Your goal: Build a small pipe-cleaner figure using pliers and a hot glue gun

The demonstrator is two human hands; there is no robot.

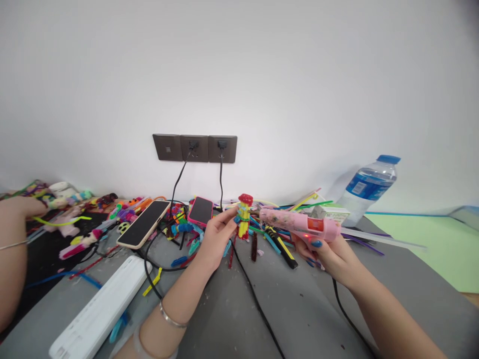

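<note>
My left hand [219, 235] pinches a small figure [244, 219] made of fuzzy pipe cleaners, with a red top, a yellow body and some blue and green at its middle. It is held upright above the table. In my right hand [329, 254] is a pink hot glue gun [286, 220], its fingers wrapped round the handle. The gun's nozzle points left and sits close beside the figure; whether they touch I cannot tell. A small red light glows on the gun, and a clear glue stick [385, 238] sticks out of its back end.
Two phones, one cream-edged [144, 224] and one pink-edged [201, 211], lie among loose pipe cleaners. A yellow-black cutter [281, 248], a white power strip [103, 309] and black cables [258, 301] lie on the grey table. A water bottle [368, 187] stands right. Another person's arm [13, 259] reaches in left.
</note>
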